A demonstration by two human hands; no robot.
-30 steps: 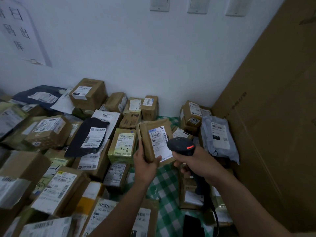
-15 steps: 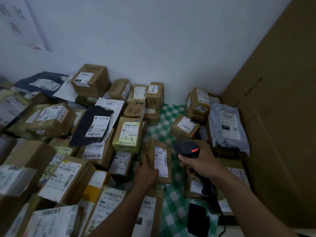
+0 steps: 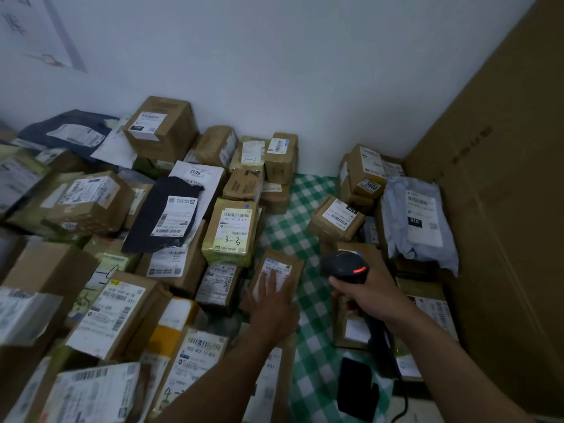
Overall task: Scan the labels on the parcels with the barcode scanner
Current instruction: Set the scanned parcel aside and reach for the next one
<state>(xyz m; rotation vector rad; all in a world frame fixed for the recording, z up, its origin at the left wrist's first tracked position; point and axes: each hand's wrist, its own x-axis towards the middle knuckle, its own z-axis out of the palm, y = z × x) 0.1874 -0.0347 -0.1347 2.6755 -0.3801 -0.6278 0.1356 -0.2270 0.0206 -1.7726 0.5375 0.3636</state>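
Green-and-white checked cloth (image 3: 294, 222), brown parcels (image 3: 175, 117) with white labels (image 3: 233, 228) — black scanner (image 3: 343, 265) with a red light (image 3: 360, 269), white wall (image 3: 274, 71)

matt brown cardboard parcel (image 3: 276, 277), paper label (image 3: 274, 274), black plastic scanner (image 3: 346, 267), checked cloth (image 3: 293, 227).

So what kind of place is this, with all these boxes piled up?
Most likely a courier depot or parcel pickup point: labelled cardboard parcels heaped along the wall, a grey mailer bag among them, and a barcode scanner gripped in the right hand.
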